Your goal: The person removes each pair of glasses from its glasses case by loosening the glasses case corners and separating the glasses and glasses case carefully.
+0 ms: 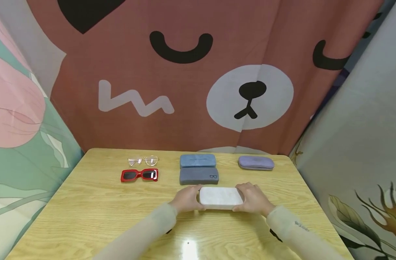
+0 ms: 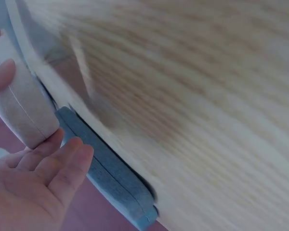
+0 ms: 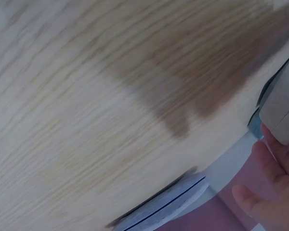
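Observation:
A white glasses case (image 1: pixel 220 197) is held level between both hands, just in front of the grey case, and it looks raised off the table. My left hand (image 1: pixel 186 198) grips its left end, thumb on the near side and fingers on the far side. At the opposite end my right hand (image 1: pixel 254 199) holds it the same way. The left wrist view shows the seam along the side of the white case (image 2: pixel 26 103), with fingertips against its end. Only one end of the white case (image 3: pixel 283 108) appears in the right wrist view.
Behind the white case lie a grey glasses case (image 1: pixel 198 176) and a blue one (image 1: pixel 198 160), side by side. A purple case (image 1: pixel 256 163) sits at the back right. Red sunglasses (image 1: pixel 139 175) and clear glasses (image 1: pixel 144 160) lie at the left on the wooden table (image 1: pixel 120 213).

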`<state>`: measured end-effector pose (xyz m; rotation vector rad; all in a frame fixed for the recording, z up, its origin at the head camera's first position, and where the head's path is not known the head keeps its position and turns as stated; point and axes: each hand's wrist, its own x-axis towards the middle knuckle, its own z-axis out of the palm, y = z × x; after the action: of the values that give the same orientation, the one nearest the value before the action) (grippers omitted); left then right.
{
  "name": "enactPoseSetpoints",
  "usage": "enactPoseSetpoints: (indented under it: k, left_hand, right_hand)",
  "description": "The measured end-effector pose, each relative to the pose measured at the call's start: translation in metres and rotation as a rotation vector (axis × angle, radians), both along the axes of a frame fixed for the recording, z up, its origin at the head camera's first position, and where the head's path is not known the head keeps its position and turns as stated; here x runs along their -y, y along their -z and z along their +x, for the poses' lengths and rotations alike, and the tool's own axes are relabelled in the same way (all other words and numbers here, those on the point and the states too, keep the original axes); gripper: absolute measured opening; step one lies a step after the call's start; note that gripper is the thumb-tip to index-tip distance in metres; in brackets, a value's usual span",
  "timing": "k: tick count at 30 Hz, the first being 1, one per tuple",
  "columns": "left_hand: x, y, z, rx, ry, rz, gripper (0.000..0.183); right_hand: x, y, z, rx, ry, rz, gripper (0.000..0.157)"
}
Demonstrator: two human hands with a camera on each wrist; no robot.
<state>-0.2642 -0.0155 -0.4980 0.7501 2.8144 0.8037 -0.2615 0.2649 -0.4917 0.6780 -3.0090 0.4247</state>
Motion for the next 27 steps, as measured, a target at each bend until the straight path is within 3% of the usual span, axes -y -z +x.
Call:
enactPoseSetpoints:
  k: [8, 20, 27]
  left_hand:
    - [0.016, 0.0, 0.01, -0.014, -0.002, -0.02, 0.08]
    - [0.038, 0.004, 0.026, 0.004, -0.017, -0.015, 0.083]
    - [0.046, 0.006, 0.031, 0.002, -0.02, -0.007, 0.08]
  right_hand:
    - [0.016, 0.002, 0.007, 0.062, 0.002, -0.023, 0.082]
    - [0.035, 0.007, 0.018, -0.01, -0.101, -0.043, 0.082]
    - [0.042, 0.009, 0.022, -0.023, -0.108, -0.04, 0.08]
